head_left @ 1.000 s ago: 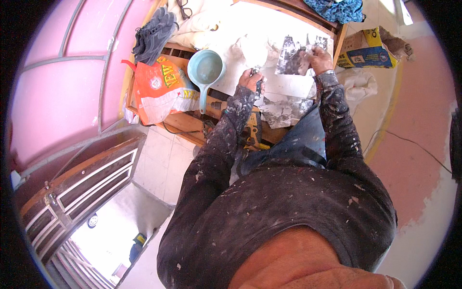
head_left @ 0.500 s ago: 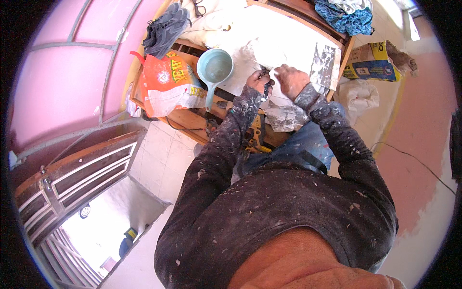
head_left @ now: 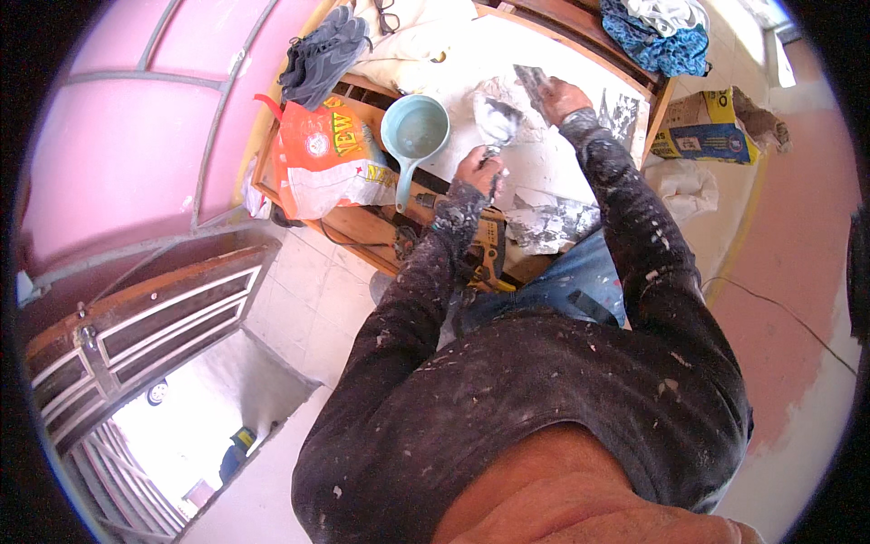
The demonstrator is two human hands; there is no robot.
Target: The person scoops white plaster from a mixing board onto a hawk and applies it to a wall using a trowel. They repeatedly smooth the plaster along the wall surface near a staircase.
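My left hand [head_left: 478, 174] grips the handle of a putty knife [head_left: 502, 123], its blade smeared with white paste. My right hand [head_left: 564, 102] holds a flat, paint-smeared scraper plate [head_left: 531, 83], tilted, just beyond and right of that blade. Beneath them, a lump of white paste [head_left: 488, 94] lies on a white board [head_left: 580, 77]. Smeared sheet pieces [head_left: 546, 222] lie at the board's near edge. A light-blue dipper [head_left: 412, 131] with water stands left of my hands, handle toward me.
An orange-and-white bag [head_left: 322, 150], grey shoes [head_left: 322, 59], glasses [head_left: 388, 14] and a yellow-black drill [head_left: 489, 249] crowd the wooden frame [head_left: 367, 245]. Blue cloth [head_left: 652, 50] is behind; a torn sack [head_left: 702, 127] stands right. An open door [head_left: 159, 322] is at lower left; a cord [head_left: 788, 313] crosses the right.
My right hand first came down-left beside my left hand, then rose away toward the back, plate tilted. My left hand, still on the knife, sits slightly lower than half a second ago.
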